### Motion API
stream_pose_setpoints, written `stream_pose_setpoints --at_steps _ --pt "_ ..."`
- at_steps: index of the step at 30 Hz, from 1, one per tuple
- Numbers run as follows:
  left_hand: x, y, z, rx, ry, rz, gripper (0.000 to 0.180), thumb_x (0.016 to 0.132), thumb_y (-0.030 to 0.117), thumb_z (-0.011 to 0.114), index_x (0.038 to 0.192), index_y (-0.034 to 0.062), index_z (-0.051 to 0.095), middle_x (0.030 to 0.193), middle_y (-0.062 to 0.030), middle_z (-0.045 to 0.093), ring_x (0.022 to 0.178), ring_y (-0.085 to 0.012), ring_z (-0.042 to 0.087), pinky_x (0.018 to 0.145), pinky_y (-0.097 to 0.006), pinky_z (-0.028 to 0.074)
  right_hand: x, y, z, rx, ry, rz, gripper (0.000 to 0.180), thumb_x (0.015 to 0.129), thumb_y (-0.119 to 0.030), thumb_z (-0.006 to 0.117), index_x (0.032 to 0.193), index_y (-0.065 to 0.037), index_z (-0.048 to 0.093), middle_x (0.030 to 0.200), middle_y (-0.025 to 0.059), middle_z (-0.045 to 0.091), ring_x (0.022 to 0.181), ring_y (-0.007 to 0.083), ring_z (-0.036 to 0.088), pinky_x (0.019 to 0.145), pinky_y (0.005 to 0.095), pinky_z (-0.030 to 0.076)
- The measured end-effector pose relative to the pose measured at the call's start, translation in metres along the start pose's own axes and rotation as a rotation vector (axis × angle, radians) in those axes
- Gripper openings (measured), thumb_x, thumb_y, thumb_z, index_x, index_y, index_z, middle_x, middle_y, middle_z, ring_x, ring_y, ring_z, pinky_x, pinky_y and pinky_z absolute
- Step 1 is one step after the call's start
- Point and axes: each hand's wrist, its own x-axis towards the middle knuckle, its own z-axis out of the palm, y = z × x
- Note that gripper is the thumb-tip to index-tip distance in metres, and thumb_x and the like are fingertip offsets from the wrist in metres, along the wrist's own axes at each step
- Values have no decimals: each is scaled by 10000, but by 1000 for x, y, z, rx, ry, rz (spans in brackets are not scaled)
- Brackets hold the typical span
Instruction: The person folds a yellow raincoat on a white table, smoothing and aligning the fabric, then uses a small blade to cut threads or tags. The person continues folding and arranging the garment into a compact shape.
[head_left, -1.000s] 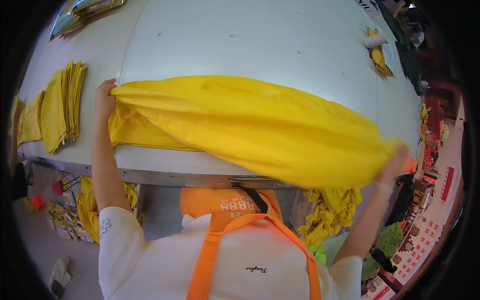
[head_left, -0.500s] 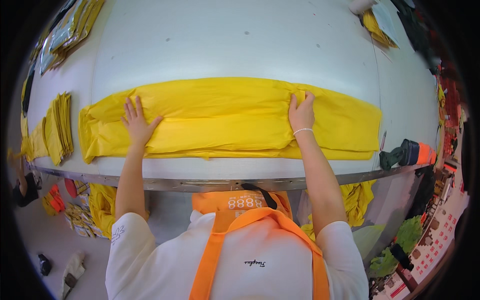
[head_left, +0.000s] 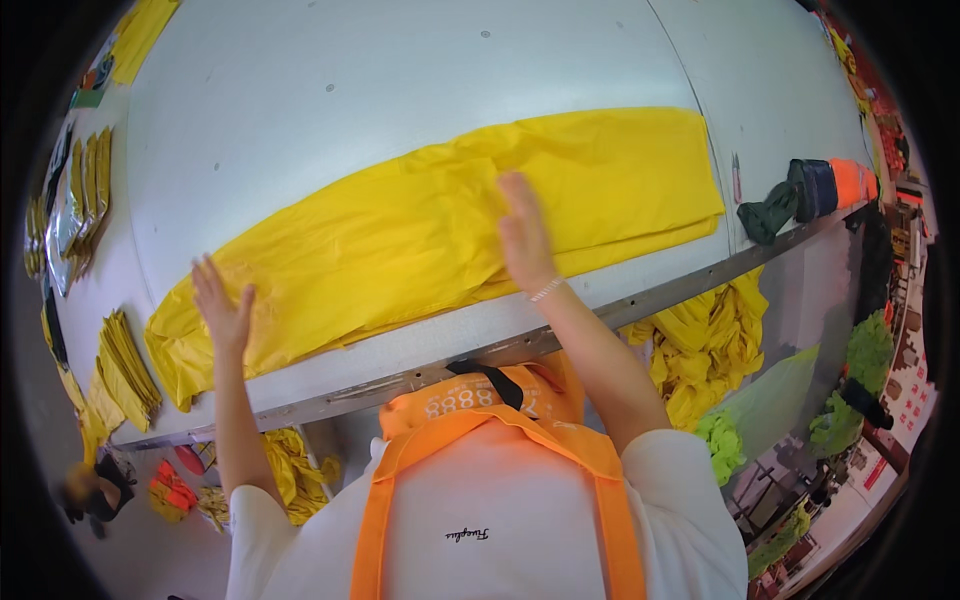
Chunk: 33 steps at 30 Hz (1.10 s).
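Observation:
A long yellow folded length of sheet material [head_left: 390,245], perhaps a garment, lies across the pale table near its front edge. Its surface is creased, and layered folds show along the near side. My left hand [head_left: 225,308] is at the left end, fingers stretched and thumb apart, with nothing held. Over the middle of the yellow piece is my right hand [head_left: 525,235], slightly blurred, its fingers extended and holding nothing visible. Whether the right palm touches the material I cannot tell.
Folded yellow pieces [head_left: 127,368] lie at the left table edge, with plastic-wrapped packets [head_left: 85,190] behind them. To the right are a slim pointed tool [head_left: 736,178] and a dark green and orange bundle [head_left: 812,192]. Loose yellow material [head_left: 705,345] is heaped below the table's metal edge [head_left: 420,378].
The view has turned, so the table now slants. My right hand has shifted left along the yellow piece, toward its middle. My left hand has moved nearer its left end.

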Motion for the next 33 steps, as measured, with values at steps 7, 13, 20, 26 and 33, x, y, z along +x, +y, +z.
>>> stream_pose_setpoints --at_steps 7,13,20,26,33 --pt "4 288 -9 -137 -136 568 858 761 578 574 1430 136 270 1501 -109 201 1394 -337 103 1101 -540 42 -61 42 -124 -116 721 660 342 898 -189 559 1172 -5 471 1107 129 559 941 184 532 768 293 429" --pt "7 329 44 -134 -147 565 831 773 600 546 1430 169 277 1506 -101 182 1397 -317 99 1097 -547 46 -26 50 -158 218 476 1120 335 894 -279 573 934 52 545 655 122 632 453 156 567 395 251 422" --pt "4 332 59 -64 -158 531 817 768 577 555 1425 170 290 1505 -100 189 1396 -317 103 1095 -553 28 -41 55 -171 -447 481 997 568 783 -383 698 1048 84 514 1002 201 607 865 251 617 730 354 503" --pt "4 335 57 -91 -154 543 812 767 567 557 1425 173 290 1507 -89 187 1397 -316 100 1100 -544 29 -49 80 -136 38 889 1103 923 742 -361 749 1319 155 247 1271 263 424 1111 339 503 950 362 423" --pt "8 325 65 -145 -174 548 853 772 638 524 1440 187 246 1513 -107 155 1399 -321 77 1108 -533 8 -1 95 -120 1079 587 717 767 779 -413 683 1249 117 390 1226 234 522 1098 327 562 867 389 514"
